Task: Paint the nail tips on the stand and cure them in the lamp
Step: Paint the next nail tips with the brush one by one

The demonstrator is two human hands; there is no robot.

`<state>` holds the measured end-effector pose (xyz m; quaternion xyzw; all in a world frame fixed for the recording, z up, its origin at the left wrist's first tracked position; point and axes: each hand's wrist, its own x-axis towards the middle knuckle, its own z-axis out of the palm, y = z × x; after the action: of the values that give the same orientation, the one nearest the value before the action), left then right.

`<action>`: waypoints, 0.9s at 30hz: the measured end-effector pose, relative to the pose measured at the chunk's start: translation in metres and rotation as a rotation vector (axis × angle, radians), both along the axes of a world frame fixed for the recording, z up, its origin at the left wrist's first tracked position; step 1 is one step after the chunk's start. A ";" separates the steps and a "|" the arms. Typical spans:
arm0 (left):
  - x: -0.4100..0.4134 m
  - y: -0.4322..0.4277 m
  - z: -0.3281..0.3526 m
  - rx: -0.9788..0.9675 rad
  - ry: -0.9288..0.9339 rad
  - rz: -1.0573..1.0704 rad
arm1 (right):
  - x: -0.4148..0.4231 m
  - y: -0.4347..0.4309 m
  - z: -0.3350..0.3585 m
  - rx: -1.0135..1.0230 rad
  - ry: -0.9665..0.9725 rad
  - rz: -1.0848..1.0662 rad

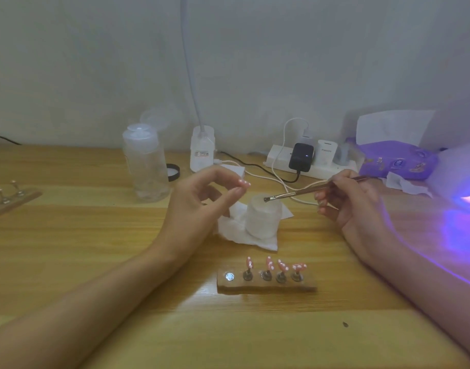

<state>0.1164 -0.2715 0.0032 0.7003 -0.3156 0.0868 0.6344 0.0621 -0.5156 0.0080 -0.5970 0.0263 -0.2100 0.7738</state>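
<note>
A wooden stand (267, 285) lies near the table's front, with several pink white-dotted nail tips (275, 264) on pegs and one bare metal socket at its left end. My left hand (201, 201) hovers behind it and pinches one pink dotted nail tip (244, 183) between thumb and fingertips. My right hand (353, 203) holds a thin brush (308, 191), its tip over a small white jar (263, 215) that stands on a tissue. The lamp (465, 179) glows violet at the right edge.
A clear bottle (146, 166) with a flip cap stands at the back left, a black lid beside it. A desk-lamp base (201, 149), power strip (308, 162) with cables, purple wipes pack (396, 159) and tissues line the back. Another stand (10, 198) is at the left edge.
</note>
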 end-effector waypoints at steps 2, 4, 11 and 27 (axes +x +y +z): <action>0.002 0.002 -0.003 0.041 0.015 0.007 | -0.001 -0.001 -0.002 0.032 0.007 -0.003; 0.005 0.004 -0.007 0.066 0.041 0.015 | -0.002 0.000 -0.003 0.043 0.016 -0.010; 0.008 0.003 -0.011 0.103 0.055 0.041 | -0.001 0.000 -0.003 0.017 0.016 0.002; 0.008 0.002 -0.013 0.175 0.032 -0.011 | -0.002 0.000 -0.002 -0.098 -0.001 0.064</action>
<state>0.1245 -0.2695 -0.0093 0.7527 -0.3153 0.0442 0.5762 0.0599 -0.5157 0.0056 -0.6348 -0.0033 -0.1865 0.7499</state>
